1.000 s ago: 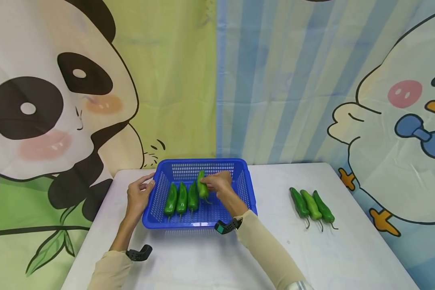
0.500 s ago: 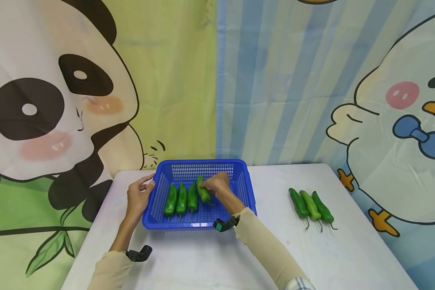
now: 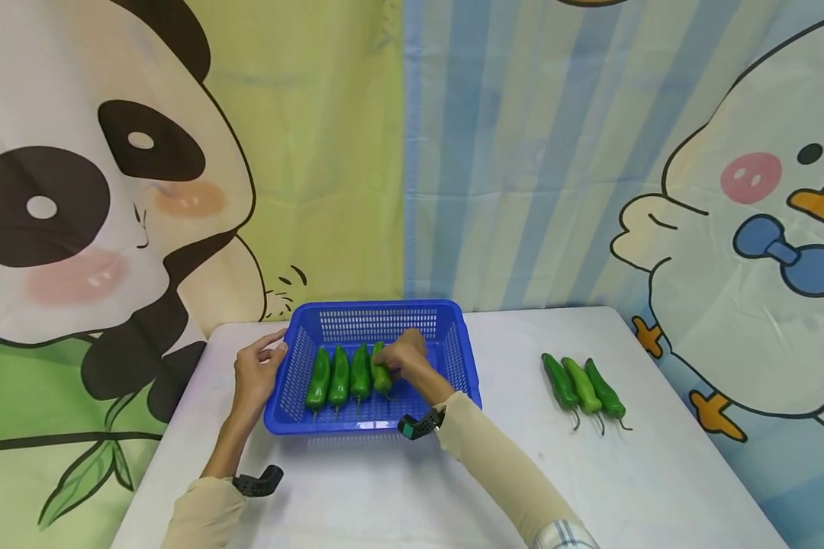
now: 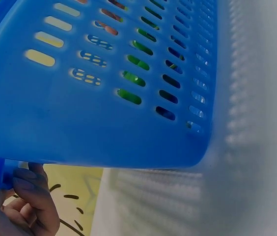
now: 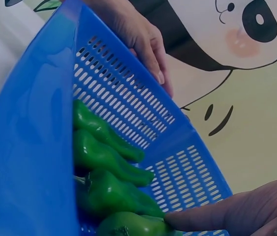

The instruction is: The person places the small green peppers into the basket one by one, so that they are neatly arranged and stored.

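A blue plastic basket stands near the far side of the table. Lined up inside it are several green peppers, stems toward the near rim. My right hand reaches into the basket and pinches the rightmost, lighter green pepper. In the right wrist view its thumb lies against that pepper's end. Outside the basket's left side, my left hand grips the rim. In the left wrist view the fingers curl under the rim beside the slotted wall.
Three more green peppers lie side by side on the white table, to the right of the basket. A printed curtain with cartoon animals hangs right behind the table's back edge.
My right hand has lowered the lighter pepper beside the row in the basket and its tip has dropped slightly. The left hand stays at the rim. The head view has shifted slightly.
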Motion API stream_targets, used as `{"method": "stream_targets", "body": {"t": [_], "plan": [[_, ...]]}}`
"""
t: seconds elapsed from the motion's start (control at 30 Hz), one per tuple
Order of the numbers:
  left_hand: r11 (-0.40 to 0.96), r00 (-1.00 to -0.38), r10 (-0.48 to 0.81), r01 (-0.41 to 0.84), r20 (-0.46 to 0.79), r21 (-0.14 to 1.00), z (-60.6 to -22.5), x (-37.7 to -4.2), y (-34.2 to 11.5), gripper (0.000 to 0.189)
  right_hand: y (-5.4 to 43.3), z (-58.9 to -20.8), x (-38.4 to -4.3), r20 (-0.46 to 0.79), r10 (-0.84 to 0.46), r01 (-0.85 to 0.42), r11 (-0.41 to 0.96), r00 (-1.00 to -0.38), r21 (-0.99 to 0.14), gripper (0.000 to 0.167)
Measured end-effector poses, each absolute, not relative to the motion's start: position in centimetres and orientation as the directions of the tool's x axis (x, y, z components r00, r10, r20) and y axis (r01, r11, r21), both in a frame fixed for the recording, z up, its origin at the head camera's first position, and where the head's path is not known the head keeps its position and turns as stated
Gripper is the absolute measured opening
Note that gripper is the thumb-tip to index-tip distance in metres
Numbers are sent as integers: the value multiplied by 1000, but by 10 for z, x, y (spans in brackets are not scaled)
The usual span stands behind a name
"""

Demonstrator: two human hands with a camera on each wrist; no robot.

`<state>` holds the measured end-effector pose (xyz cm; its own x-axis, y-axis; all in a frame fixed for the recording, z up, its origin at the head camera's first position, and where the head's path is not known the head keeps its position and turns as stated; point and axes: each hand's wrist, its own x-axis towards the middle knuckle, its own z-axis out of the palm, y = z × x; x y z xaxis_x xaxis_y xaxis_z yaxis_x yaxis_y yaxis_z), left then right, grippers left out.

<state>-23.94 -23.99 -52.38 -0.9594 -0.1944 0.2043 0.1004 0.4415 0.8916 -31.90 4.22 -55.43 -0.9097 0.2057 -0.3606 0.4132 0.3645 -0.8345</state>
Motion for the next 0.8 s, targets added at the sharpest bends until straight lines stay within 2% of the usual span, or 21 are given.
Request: {"method": "stream_targets", "body": {"t": [0.2,0.4,0.63,0.8], "plan": [[433,-961,-194,95,196,896,-524,-239,-241,39,38,-560,-316,-337,210,395,401,-918,-826,42],[428,-963,-197,84,184,900,-523,-239,-241,39,39,-580,-328,-340,188,389,420,-921,-820,44],[419,-961,-196,100,197,902,-520,-239,-240,38,39,-579,-328,-326,178,371,464,-928,-804,47],[427,-963,-190,93,190,899,-519,-237,-241,39,39,-591,-333,-245,191,311,582,-951,-752,59]]}}
